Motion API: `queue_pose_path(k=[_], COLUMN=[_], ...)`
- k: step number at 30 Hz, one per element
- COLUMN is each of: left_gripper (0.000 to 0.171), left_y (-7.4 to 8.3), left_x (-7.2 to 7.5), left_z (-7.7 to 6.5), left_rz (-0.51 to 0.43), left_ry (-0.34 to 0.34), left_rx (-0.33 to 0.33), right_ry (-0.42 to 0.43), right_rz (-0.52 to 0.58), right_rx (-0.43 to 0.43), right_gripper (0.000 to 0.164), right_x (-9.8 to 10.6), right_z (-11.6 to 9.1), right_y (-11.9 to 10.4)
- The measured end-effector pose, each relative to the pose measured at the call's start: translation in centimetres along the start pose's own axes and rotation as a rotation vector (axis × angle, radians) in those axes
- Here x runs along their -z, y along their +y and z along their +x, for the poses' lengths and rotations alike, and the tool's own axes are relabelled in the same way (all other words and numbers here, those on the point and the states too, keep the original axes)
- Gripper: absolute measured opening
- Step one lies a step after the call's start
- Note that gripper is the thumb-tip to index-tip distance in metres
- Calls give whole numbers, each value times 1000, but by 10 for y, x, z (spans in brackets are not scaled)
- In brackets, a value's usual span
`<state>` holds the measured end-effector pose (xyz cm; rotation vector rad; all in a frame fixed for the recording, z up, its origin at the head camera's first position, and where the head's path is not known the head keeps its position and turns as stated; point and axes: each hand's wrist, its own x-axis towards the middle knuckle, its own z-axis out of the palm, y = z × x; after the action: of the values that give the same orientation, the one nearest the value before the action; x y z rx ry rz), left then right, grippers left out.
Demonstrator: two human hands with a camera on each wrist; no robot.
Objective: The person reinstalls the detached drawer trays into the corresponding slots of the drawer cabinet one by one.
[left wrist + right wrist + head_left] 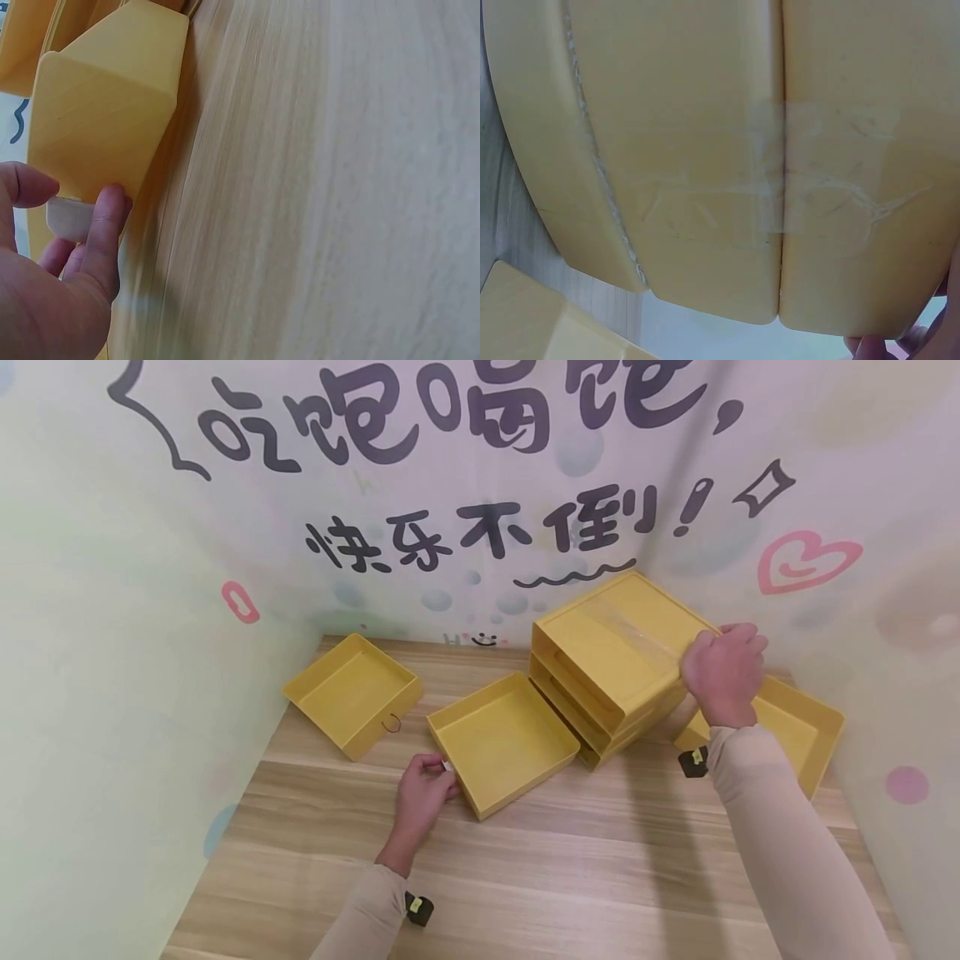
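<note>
My left hand (424, 789) is at the front of a yellow drawer (506, 743) lying on the wood-patterned table. In the left wrist view, its thumb and fingers pinch the small whitish tab handle (70, 218) on the drawer's front wall. Beside this drawer stands a yellow drawer cabinet (622, 631) with stacked open slots facing the drawer. My right hand (723, 672) grips the cabinet's top at its right corner, fingers bent over the edge. From the right wrist, the cabinet's side shows stacked tiers joined by clear tape (780, 169), with fingertips at its lower right corner.
Another yellow drawer (352, 689) sits at the back left, a dark loop on its front. A further yellow drawer (806, 718) is at the right, partly behind my right forearm. Printed walls (480, 602) enclose the table (540, 893) at the back and both sides.
</note>
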<state>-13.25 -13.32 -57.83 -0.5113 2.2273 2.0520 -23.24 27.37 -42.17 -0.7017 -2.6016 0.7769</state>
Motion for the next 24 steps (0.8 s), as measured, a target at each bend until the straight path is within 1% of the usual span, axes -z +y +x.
queue_pose_path(k=[5,12,24], left_gripper=[36,35,32], left_y=[4,3,1], left_x=[-2,-1,0], left_z=[-4,-5,-9], left_rz=[8,41,20], left_ry=[-9,-22,-80], left_rx=[3,3,-39], right_ry=[3,-9,-23], right_rz=[-4,-6,7], right_rx=[-7,-10,-18], right_gripper=[54,54,54], right_x=[0,1,1], right_z=[0,1,0], right_y=[0,0,0])
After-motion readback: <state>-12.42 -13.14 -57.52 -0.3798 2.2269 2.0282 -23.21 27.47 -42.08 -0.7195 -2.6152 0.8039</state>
